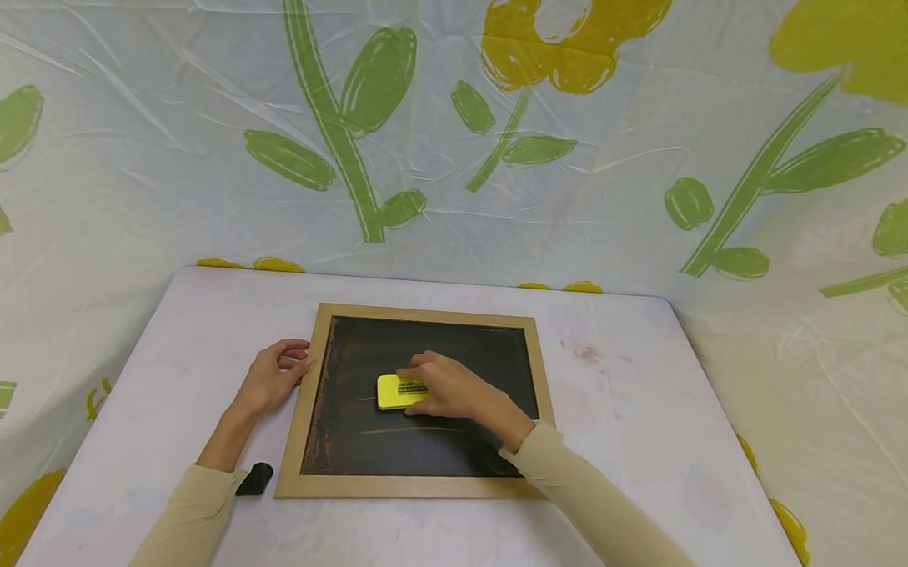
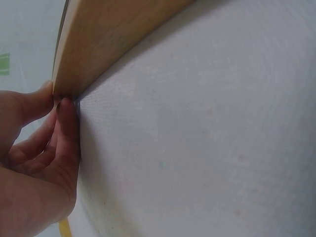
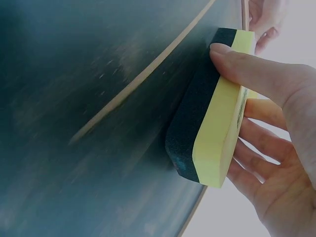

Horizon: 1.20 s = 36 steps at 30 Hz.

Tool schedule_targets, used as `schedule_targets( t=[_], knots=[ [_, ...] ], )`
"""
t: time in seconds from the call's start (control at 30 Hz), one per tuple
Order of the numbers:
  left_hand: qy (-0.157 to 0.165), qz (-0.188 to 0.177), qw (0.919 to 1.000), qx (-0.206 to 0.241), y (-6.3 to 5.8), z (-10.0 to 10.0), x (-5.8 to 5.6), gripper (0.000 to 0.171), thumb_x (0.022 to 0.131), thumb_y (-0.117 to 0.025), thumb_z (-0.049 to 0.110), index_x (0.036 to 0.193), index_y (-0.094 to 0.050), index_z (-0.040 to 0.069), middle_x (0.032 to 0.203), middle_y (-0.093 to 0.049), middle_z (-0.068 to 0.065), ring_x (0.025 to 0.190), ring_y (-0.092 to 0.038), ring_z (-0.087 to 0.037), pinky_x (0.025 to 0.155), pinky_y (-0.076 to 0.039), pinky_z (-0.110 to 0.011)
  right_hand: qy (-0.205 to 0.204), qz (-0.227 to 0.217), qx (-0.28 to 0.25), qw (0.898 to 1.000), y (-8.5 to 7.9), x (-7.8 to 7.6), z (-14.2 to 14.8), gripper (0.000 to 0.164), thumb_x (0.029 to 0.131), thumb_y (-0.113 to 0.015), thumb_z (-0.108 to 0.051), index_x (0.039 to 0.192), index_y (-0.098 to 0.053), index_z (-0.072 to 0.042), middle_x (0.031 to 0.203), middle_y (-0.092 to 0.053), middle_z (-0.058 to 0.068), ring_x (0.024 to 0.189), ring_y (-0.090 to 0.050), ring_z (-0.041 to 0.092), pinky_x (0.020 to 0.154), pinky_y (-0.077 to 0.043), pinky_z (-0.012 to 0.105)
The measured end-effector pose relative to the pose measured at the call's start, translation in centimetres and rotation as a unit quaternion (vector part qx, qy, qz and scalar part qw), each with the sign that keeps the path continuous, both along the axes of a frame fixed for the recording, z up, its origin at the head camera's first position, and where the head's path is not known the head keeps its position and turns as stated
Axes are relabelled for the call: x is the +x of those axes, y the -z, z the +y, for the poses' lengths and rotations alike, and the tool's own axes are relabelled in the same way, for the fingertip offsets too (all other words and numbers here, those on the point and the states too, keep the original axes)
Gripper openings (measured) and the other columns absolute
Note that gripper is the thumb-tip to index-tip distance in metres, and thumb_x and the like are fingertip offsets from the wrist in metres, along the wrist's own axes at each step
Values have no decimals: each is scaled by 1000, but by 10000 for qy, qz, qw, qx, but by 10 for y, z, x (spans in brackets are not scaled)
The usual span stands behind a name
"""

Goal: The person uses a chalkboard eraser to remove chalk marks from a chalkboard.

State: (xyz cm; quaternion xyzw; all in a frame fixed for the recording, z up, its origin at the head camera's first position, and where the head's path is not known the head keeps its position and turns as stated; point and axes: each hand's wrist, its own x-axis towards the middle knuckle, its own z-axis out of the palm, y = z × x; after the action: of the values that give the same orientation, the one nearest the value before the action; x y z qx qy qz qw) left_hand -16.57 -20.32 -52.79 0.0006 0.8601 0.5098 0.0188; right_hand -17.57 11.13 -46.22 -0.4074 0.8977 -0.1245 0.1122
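A chalkboard (image 1: 490, 449) with a light wooden frame (image 1: 401, 487) lies flat on the table. My right hand (image 1: 458, 388) grips a yellow magnetic eraser (image 1: 388, 393) near the board's middle, thumb on one long side and fingers on the other. In the right wrist view, the eraser's black felt (image 3: 192, 113) faces the dark surface, close to an orange-tan chalk line (image 3: 143, 74). At the frame's left side, my left hand (image 1: 271, 377) pinches the wooden edge (image 2: 94, 54), with the thumb on one face and fingertips below it.
A small black object (image 1: 255, 479) sits beside the left sleeve, left of the board's lower corner. The white table (image 1: 618, 461) has rounded corners. Flower-printed cloth (image 1: 209, 158) hangs behind and at both sides. Reddish smudges (image 1: 580, 352) mark the tabletop right of the board.
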Motion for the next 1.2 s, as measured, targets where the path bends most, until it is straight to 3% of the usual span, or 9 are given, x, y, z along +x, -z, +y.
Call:
schedule_targets(
  t=[0.87,1.2],
  knots=[
    [-2,-162,9998,-138,2,-3,-1,45,104,-64,19,138,-53,-8,118,-62,-25,101,-63,-33,69,-52,-18,-318,301,407,9982,0,6,-52,59,89,-82,-37,140,-65,-11,127,-66,7,110,-60,18,92,-52,28],
    [34,-138,9999,-89,-1,-1,-1,43,104,-64,16,138,-53,-9,119,-62,-26,101,-63,-34,69,-52,-17,-240,335,527,9978,0,8,-48,61,90,-81,-39,142,-63,-11,133,-64,8,116,-60,20,96,-53,31]
  ],
)
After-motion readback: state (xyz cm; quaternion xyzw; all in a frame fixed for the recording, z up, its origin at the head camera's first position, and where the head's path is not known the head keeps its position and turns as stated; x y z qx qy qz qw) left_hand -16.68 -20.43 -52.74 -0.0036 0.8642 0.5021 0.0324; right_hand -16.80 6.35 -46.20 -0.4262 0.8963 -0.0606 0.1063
